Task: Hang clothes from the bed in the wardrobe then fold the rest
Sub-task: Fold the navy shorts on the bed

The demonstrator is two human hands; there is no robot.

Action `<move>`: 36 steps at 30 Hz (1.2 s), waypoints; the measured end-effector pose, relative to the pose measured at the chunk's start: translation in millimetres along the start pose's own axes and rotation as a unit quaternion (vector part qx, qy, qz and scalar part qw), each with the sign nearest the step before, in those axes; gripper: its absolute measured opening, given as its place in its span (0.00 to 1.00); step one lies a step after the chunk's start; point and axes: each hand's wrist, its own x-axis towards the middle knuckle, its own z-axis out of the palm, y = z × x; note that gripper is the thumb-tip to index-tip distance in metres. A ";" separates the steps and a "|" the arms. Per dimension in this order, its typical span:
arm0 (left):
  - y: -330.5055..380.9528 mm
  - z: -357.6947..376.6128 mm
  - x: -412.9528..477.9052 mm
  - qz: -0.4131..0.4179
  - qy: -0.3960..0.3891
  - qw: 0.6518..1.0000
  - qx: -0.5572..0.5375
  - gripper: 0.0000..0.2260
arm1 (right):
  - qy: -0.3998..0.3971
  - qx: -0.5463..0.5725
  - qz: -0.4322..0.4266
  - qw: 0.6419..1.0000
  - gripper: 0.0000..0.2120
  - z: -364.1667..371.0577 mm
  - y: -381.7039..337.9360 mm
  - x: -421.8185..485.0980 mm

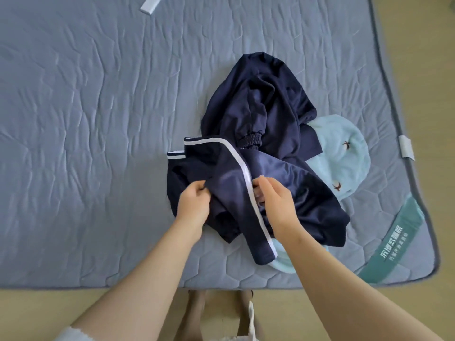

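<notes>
Clothes [261, 153] lie heaped on the bed [86, 119], at about five o'clock. Left hand [194, 203] pinches a navy fold and right hand [278, 200] clamps the white-striped edge, probably to separate one garment. A pale towel [342, 153] lies underneath.

Fingertips of left hand [194, 203] tucked into folds of dark navy garment with white side stripe [236, 193], out of sight. Right hand [275, 200] fingers curl under white stripe, tips partly hidden. Pale mint towel with small bird motifs [342, 153] mostly buried under navy heap. White strip [151, 4] on grey quilted mattress [86, 119] cut by top edge. Small print on green corner label [396, 242] too small to read.
</notes>
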 end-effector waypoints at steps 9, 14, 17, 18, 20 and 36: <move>12.7 5.9 6.8 0.021 0.136 0.987 0.079 0.22 | 0.046 -0.527 -0.053 0.847 0.25 7.6 -1.8 57.3; 7.1 -16.0 22.1 -0.032 0.118 0.992 0.018 0.27 | -0.100 -0.481 -0.126 0.862 0.09 48.0 25.2 15.2; -14.9 -45.3 28.3 -0.122 0.082 0.989 0.021 0.31 | -0.380 -0.345 -0.042 0.857 0.10 74.7 40.0 -20.9; -20.3 -51.7 28.0 -0.108 0.095 0.987 0.064 0.31 | -0.391 -0.293 0.009 0.872 0.09 77.1 41.5 -21.6; -25.9 -57.4 26.1 -0.044 0.122 0.982 0.136 0.29 | -0.244 -0.228 0.049 0.941 0.06 74.3 41.4 -7.8; -31.7 -40.9 43.7 0.104 0.036 0.819 0.563 0.27 | -0.010 -0.240 0.009 0.971 0.09 79.6 45.5 52.0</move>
